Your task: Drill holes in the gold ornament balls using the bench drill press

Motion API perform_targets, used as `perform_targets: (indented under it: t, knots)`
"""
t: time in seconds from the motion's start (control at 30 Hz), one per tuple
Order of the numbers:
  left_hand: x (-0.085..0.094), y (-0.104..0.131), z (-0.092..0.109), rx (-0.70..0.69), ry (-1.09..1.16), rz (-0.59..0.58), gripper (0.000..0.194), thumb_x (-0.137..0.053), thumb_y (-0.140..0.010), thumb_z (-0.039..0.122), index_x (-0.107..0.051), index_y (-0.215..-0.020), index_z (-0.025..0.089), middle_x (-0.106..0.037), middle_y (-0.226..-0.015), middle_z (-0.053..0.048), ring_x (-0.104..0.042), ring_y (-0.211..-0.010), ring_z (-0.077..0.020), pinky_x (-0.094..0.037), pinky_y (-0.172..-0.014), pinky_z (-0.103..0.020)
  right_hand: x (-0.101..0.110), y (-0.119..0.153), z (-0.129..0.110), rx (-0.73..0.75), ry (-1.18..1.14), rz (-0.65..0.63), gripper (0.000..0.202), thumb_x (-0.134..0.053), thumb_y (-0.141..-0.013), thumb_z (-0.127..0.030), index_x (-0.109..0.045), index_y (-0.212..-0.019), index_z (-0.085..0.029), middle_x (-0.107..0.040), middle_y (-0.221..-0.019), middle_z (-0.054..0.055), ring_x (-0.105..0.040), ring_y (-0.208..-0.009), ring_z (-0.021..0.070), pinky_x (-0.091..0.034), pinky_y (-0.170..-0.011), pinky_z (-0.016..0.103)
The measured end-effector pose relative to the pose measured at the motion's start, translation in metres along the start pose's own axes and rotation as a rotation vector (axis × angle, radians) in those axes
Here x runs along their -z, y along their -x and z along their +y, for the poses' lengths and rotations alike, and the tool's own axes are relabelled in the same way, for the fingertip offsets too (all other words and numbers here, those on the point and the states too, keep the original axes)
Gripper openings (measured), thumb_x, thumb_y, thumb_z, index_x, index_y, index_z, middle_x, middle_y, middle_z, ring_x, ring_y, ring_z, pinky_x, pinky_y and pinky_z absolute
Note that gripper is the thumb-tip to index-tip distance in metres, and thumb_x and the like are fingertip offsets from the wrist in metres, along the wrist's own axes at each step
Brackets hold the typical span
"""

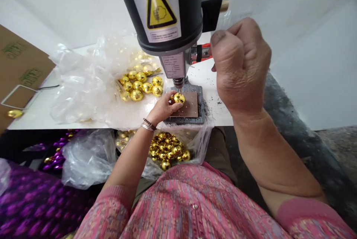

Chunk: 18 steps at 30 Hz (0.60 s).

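Observation:
A small bench drill press [170, 41] with a warning sticker stands in front of me on a white table. My left hand [164, 108] is closed around a shiny gold ball [179, 98], its thumb and fingers on the ball's left side. The ball rests on a brown board [192, 105] over the grey base [200, 118], right under the drill bit [180, 91]. Whether the bit touches the ball I cannot tell. My right hand [240, 64] is raised in a fist around the press lever [205, 52], whose outer end the fist hides.
Gold balls [136, 85] lie in clear plastic [80, 82] on the table [223, 118], left of the press. More gold balls [167, 149] fill a bag below the table edge. Dark shavings lie around the base. Purple balls [36, 201] and a cardboard box [23, 64] are at left.

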State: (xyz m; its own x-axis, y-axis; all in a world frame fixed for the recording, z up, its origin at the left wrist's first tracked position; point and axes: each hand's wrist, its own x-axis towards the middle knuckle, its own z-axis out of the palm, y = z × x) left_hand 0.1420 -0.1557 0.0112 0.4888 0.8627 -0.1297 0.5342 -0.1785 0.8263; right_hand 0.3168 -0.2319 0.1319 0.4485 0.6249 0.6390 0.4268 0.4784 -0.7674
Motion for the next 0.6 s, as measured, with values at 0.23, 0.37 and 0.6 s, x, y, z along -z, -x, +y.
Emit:
perform_targets:
  t: [0.23, 0.37, 0.6]
  knots:
    - [0.000, -0.007, 0.013, -0.028, -0.174, -0.019, 0.060, -0.075, -0.076, 0.031, -0.063, -0.132, 0.013, -0.070, -0.085, -0.001, -0.059, -0.075, -0.0131, -0.049, -0.076, -0.026, 0.000, 0.001, -0.002, -0.010, 0.023, 0.007, 0.029, -0.052, -0.088, -0.037, -0.039, -0.071, -0.017, -0.041, -0.063, -0.005, -0.039, -0.057, 0.0019, -0.035, -0.062, 0.020]
    - [-0.008, -0.012, 0.005, 0.003, -0.072, -0.005, 0.071, -0.079, -0.070, 0.030, -0.060, -0.136, 0.011, -0.071, -0.087, -0.002, -0.059, -0.076, -0.0132, -0.050, -0.075, -0.026, 0.001, 0.003, 0.000, -0.003, 0.028, 0.004, 0.029, -0.050, -0.087, -0.041, -0.041, -0.073, -0.017, -0.044, -0.064, -0.005, -0.041, -0.057, 0.0027, -0.036, -0.061, 0.021]
    - [-0.017, -0.012, -0.006, -0.022, 0.052, 0.018, 0.073, -0.079, -0.068, 0.028, -0.060, -0.137, 0.013, -0.073, -0.094, -0.002, -0.062, -0.077, -0.0136, -0.051, -0.078, -0.027, 0.003, 0.015, 0.007, 0.002, 0.102, 0.050, 0.031, -0.055, -0.084, -0.045, -0.049, -0.073, -0.016, -0.050, -0.062, -0.004, -0.047, -0.059, 0.0037, -0.039, -0.062, 0.020]
